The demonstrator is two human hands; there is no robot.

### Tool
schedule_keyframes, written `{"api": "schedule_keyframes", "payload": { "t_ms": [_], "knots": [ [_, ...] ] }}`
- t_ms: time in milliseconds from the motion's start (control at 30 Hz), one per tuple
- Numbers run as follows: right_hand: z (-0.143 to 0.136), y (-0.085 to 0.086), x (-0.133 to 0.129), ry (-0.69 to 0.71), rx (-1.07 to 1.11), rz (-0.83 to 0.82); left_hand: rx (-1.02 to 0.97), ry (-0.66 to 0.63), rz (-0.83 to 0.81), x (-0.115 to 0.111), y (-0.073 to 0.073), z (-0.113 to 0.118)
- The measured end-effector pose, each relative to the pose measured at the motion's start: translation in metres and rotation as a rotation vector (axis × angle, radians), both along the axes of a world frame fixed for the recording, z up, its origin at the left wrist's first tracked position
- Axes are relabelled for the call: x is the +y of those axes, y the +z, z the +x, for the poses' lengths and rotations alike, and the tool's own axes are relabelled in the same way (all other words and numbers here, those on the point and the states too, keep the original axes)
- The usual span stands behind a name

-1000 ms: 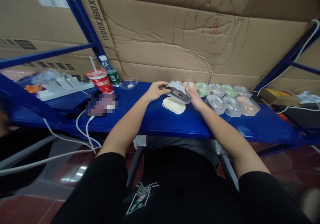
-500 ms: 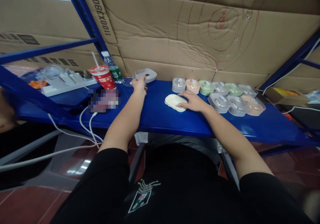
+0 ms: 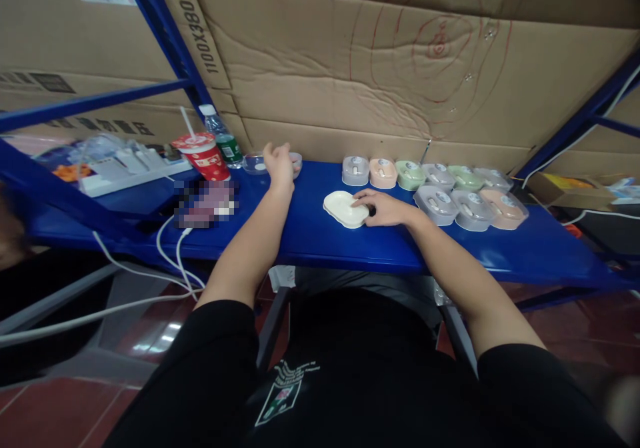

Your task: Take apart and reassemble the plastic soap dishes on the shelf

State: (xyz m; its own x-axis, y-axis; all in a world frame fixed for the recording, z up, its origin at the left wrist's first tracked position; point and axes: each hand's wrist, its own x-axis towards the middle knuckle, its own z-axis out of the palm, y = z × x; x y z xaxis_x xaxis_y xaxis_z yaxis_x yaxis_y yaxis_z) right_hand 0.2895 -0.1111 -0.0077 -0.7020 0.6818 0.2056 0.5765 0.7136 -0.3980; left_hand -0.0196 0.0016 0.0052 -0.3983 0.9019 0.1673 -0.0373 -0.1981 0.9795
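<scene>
My left hand [image 3: 280, 166] is raised at the back of the blue table, fingers apart, in front of a grey plastic box [image 3: 298, 163] that it largely hides. A clear plastic lid [image 3: 253, 164] lies just left of it. Whether the hand touches either one cannot be made out. Around the right end of a cream oval dish [image 3: 343, 207] with a wavy edge, my right hand [image 3: 383, 207] has its fingers on top and its thumb at the near rim. The dish is on or very near the table.
Several lidded boxes [image 3: 436, 205] in grey, peach and green stand in two rows at right. A red cup with a straw [image 3: 203, 157] and a water bottle [image 3: 223, 140] stand back left. White cables [image 3: 177, 265] hang over the front edge. Cardboard [image 3: 310, 68] closes the back.
My left hand has let go of the grey box, which now sits lower behind it. My right hand has gone from resting on the dish to gripping its right end.
</scene>
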Motion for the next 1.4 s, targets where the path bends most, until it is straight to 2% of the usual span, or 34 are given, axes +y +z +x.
{"api": "schedule_keyframes", "payload": {
  "t_ms": [67, 167, 267, 433, 467, 533, 667, 800, 1000, 1133, 1400],
  "knots": [
    [-0.011, -0.001, -0.004, 0.001, 0.009, 0.033, 0.03, 0.079, 0.12, -0.01, 0.004, 0.012],
    [-0.029, -0.006, -0.007, -0.055, 0.014, 0.128, 0.258, -0.014, 0.225, -0.029, 0.007, 0.026],
    [-0.041, -0.01, -0.01, -0.131, 0.025, 0.197, 0.555, -0.22, 0.235, -0.043, 0.006, 0.032],
    [-0.038, -0.01, -0.012, -0.138, 0.012, 0.217, 1.024, -0.725, 0.077, -0.054, 0.002, 0.035],
    [-0.036, -0.009, -0.012, -0.131, 0.01, 0.214, 1.089, -0.777, 0.057, -0.055, 0.0, 0.036],
    [-0.032, -0.009, -0.01, -0.134, 0.022, 0.211, 1.172, -0.798, 0.062, -0.055, -0.002, 0.039],
    [-0.026, -0.008, -0.006, -0.15, 0.056, 0.212, 1.255, -0.731, 0.086, -0.046, -0.008, 0.037],
    [-0.023, -0.006, -0.005, -0.152, 0.083, 0.214, 1.351, -0.629, 0.042, -0.032, -0.011, 0.021],
    [-0.019, -0.005, -0.003, -0.163, 0.092, 0.213, 1.462, -0.154, -0.081, -0.024, -0.011, 0.002],
    [-0.016, -0.007, 0.001, -0.158, 0.117, 0.22, 1.423, -0.007, -0.173, -0.022, -0.01, -0.006],
    [-0.005, -0.013, 0.016, -0.224, 0.153, 0.298, 1.161, 0.11, -0.335, 0.0, -0.018, -0.04]
  ]
}}
